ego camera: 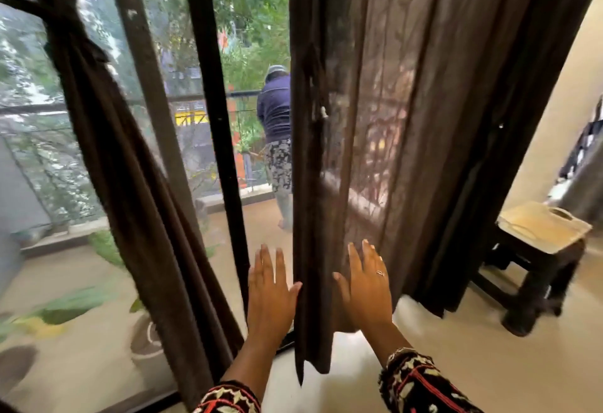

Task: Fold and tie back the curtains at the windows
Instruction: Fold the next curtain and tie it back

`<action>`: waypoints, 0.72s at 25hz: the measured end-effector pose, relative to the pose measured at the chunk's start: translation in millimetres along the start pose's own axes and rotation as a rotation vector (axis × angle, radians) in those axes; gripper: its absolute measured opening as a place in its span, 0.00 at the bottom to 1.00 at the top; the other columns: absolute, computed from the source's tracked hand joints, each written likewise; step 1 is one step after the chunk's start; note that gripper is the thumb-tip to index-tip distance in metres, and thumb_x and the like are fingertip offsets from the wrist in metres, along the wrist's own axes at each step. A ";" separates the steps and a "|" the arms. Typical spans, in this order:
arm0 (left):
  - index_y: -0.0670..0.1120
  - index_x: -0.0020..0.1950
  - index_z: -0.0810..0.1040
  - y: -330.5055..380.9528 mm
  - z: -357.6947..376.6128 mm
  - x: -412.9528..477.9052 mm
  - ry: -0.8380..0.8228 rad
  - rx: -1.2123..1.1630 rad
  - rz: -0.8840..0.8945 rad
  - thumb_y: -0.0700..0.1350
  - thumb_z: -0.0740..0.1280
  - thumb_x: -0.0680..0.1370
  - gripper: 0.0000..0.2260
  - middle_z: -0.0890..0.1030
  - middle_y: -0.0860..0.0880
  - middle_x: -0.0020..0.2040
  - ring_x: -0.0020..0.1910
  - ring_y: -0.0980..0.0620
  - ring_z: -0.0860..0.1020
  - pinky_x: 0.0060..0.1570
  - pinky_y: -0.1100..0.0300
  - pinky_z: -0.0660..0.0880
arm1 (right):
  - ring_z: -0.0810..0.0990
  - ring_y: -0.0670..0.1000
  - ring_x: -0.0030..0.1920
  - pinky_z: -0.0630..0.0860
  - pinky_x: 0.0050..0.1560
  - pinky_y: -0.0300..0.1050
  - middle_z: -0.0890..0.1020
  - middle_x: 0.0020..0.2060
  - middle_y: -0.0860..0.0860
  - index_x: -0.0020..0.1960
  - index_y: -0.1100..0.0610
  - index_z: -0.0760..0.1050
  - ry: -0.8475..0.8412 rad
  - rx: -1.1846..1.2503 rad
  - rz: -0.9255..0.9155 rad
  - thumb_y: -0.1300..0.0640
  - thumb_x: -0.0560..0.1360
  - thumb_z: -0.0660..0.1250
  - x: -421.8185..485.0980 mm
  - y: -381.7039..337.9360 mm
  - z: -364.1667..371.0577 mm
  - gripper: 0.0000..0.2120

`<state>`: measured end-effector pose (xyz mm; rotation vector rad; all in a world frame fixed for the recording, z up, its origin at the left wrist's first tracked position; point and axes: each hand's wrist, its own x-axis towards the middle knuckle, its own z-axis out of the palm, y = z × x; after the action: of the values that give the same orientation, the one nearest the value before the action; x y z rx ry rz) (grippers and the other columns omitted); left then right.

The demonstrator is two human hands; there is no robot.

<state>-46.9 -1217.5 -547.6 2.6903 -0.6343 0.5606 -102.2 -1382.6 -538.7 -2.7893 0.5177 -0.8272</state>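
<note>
Two arms in patterned sleeves [424, 383] reach forward from the bottom edge. The left hand [270, 292] is flat with its fingers straight and slightly spread, and it holds nothing. Its thumb touches the bunched leading edge of the loose brown curtain [375, 119]. The right hand [363, 288] is just as flat and grips nothing. It wears a ring [380, 272] and lies on the other side of that edge, in front of the sheer fabric; whether the palm presses on it cannot be told.

The loose curtain hangs between the hands, its long axis vertical. Its pleated edge ends just above the pale floor [456, 363], and the rest spreads to the right. Bare floor lies open on the right as far as a dark wooden stool [538, 282], which stands just beside the curtain's outer folds and carries a tan bag [541, 226].

On the left, a second brown curtain [107, 168] is gathered and bound by a tie-back [65, 37], and slants down towards the arms. The dark window frame [215, 102] rises just left of the loose edge. Beyond the glass, a person [277, 119] stands on the balcony at a railing [195, 97], facing trees.
</note>
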 end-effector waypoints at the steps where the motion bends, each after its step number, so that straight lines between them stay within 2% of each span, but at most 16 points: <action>1: 0.39 0.71 0.63 15.0 8.4 11.5 -0.007 -0.014 -0.011 0.56 0.59 0.73 0.31 0.66 0.34 0.70 0.68 0.36 0.67 0.59 0.41 0.73 | 0.75 0.63 0.63 0.71 0.60 0.57 0.74 0.64 0.62 0.65 0.58 0.72 0.008 -0.008 -0.005 0.42 0.74 0.52 11.1 17.5 -1.8 0.28; 3: 0.39 0.70 0.63 43.9 26.9 35.3 0.020 -0.021 0.005 0.56 0.55 0.73 0.31 0.67 0.34 0.69 0.68 0.36 0.65 0.58 0.40 0.73 | 0.77 0.62 0.61 0.73 0.58 0.56 0.76 0.62 0.62 0.63 0.58 0.74 0.018 -0.015 -0.011 0.40 0.75 0.51 33.8 49.7 -5.6 0.29; 5: 0.39 0.70 0.62 73.1 39.8 60.9 0.067 -0.007 0.033 0.56 0.58 0.73 0.31 0.68 0.34 0.68 0.68 0.38 0.62 0.58 0.40 0.73 | 0.78 0.62 0.59 0.74 0.57 0.55 0.77 0.60 0.62 0.61 0.58 0.76 0.035 -0.018 -0.018 0.41 0.75 0.52 58.1 78.8 -8.5 0.27; 8: 0.40 0.70 0.61 105.9 51.5 87.7 0.109 -0.006 0.018 0.56 0.57 0.72 0.31 0.69 0.35 0.68 0.68 0.39 0.60 0.60 0.43 0.71 | 0.79 0.62 0.57 0.75 0.55 0.56 0.78 0.59 0.63 0.60 0.59 0.77 0.068 -0.011 -0.073 0.40 0.79 0.39 92.6 111.6 -10.6 0.34; 10: 0.41 0.70 0.61 119.1 49.6 103.9 0.157 0.014 0.016 0.57 0.54 0.73 0.31 0.68 0.35 0.69 0.69 0.39 0.60 0.65 0.46 0.63 | 0.79 0.63 0.57 0.76 0.54 0.57 0.77 0.59 0.63 0.59 0.59 0.76 0.117 -0.011 -0.122 0.40 0.79 0.36 118.2 125.5 -14.2 0.36; 12: 0.41 0.70 0.61 124.3 36.3 129.8 0.213 0.021 0.016 0.57 0.54 0.74 0.30 0.67 0.35 0.70 0.70 0.39 0.59 0.66 0.48 0.57 | 0.79 0.63 0.56 0.76 0.54 0.58 0.77 0.58 0.63 0.59 0.60 0.76 0.150 0.016 -0.159 0.40 0.79 0.36 144.7 128.5 -21.5 0.36; 15: 0.41 0.71 0.60 122.2 -2.6 185.1 0.404 0.065 0.041 0.57 0.49 0.79 0.27 0.61 0.36 0.73 0.72 0.40 0.55 0.69 0.49 0.53 | 0.79 0.64 0.56 0.76 0.53 0.58 0.77 0.58 0.64 0.60 0.59 0.73 0.226 0.068 -0.222 0.41 0.79 0.37 190.0 122.2 -39.3 0.33; 18: 0.42 0.72 0.60 123.8 -52.8 242.5 0.538 0.168 0.147 0.54 0.53 0.77 0.26 0.59 0.36 0.73 0.73 0.39 0.54 0.72 0.45 0.58 | 0.77 0.65 0.56 0.76 0.55 0.59 0.76 0.59 0.64 0.60 0.60 0.75 0.299 0.128 -0.269 0.41 0.79 0.44 242.4 110.5 -60.6 0.29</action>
<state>77.6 -1388.4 -368.3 2.4750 -0.6489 1.3666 23.6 -1581.3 -399.5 -2.6646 0.1233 -1.2964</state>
